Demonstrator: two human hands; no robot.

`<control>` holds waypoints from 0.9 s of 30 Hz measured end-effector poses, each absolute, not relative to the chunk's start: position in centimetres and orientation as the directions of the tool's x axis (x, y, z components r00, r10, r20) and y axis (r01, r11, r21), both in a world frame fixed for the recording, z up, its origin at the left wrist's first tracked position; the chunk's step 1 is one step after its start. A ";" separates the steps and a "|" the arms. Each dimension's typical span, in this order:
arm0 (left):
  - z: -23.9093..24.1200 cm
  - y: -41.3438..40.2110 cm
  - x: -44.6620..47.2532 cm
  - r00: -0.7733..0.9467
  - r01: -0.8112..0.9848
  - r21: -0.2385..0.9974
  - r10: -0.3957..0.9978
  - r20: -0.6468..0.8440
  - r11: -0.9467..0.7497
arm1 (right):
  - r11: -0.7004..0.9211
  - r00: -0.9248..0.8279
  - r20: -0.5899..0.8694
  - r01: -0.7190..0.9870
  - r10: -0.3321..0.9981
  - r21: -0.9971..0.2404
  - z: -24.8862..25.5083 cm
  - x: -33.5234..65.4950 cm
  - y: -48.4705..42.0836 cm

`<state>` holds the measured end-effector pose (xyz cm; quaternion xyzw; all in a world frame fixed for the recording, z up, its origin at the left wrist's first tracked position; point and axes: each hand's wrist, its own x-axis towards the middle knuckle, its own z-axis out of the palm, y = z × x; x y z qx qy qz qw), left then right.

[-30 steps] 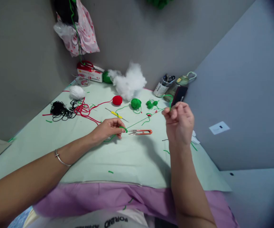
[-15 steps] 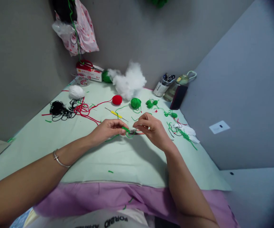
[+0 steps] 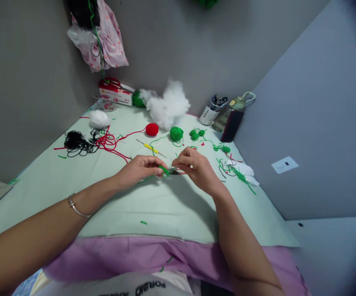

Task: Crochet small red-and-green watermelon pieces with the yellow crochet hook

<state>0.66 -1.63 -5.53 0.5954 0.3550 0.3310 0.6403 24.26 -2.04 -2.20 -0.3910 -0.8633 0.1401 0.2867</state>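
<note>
The right hand (image 3: 198, 167) has come down from its raised position out to the side, where a strand ran taut between the two hands, and now works right beside the left hand (image 3: 141, 169). In the last half second the hands hardly shift, but a loose loop that hung at the piece no longer shows, either drawn in or hidden. That suggests a turn from pulling yarn out at length to close handling at the edge of the small green piece (image 3: 165, 171) itself. The left hand pinches this piece between thumb and forefinger, over the middle of the tabletop (image 3: 181, 213); the right hand's fingertips are pressed together just beside it (whether on a needle or only on yarn, I cannot tell). The piece looks bright green, knotted and bumpy, with a pale patch near its lower edge too small to make out. A green tail (image 3: 146, 179) trails below the left hand. Under the right hand, partly covered, lie the snips (image 3: 176, 172), and beyond the hands are a yellow-handled hook (image 3: 151, 148), a green yarn ball (image 3: 176, 134) and a red yarn ball (image 3: 152, 129).
</note>
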 end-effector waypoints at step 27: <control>-5.8 -1.7 1.3 0.426 -0.137 0.978 0.901 -0.085 0.157 | 0.690 -0.440 0.548 0.583 0.711 -0.428 -4.2 20.1 -3.9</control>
